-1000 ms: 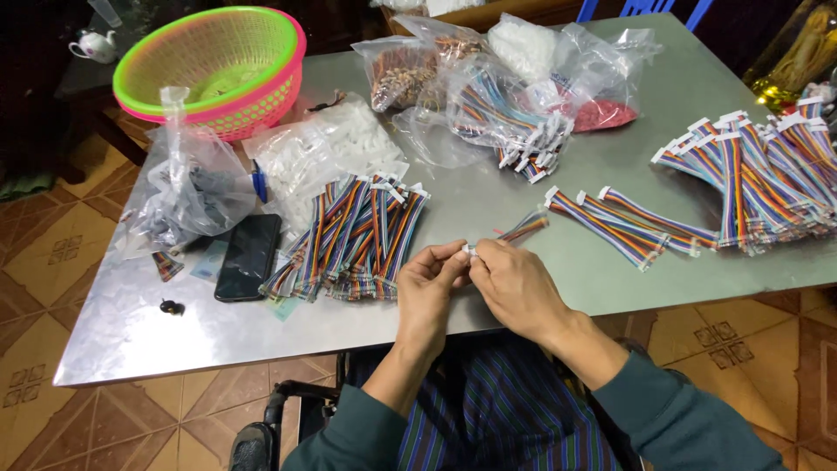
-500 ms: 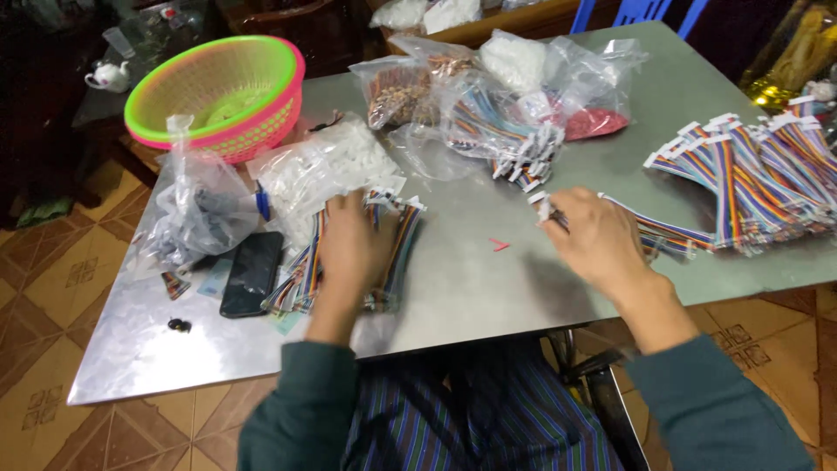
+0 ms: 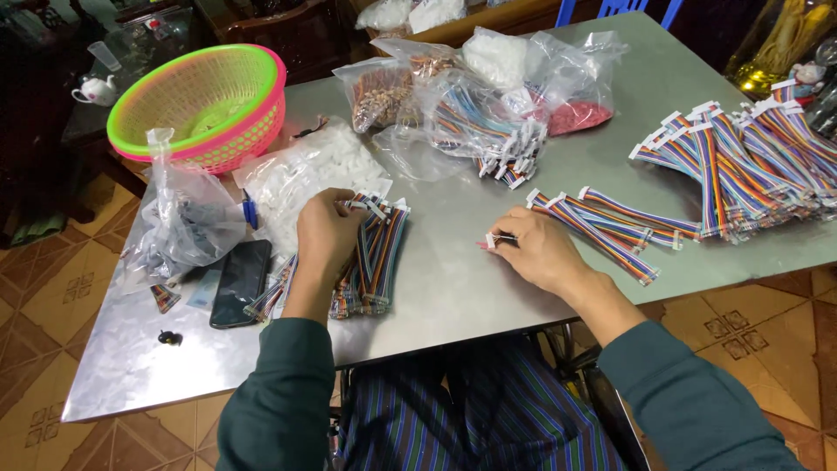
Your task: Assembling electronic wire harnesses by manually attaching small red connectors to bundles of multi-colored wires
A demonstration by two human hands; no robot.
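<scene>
The right hand's fingers are pinched shut on a small white connector, low over the table, near a few loose rainbow cables. The left hand lies curled on a bundle of rainbow cables; whether its fingers grip one cannot be told. A black phone and a pink-and-green basket sit further left.
</scene>
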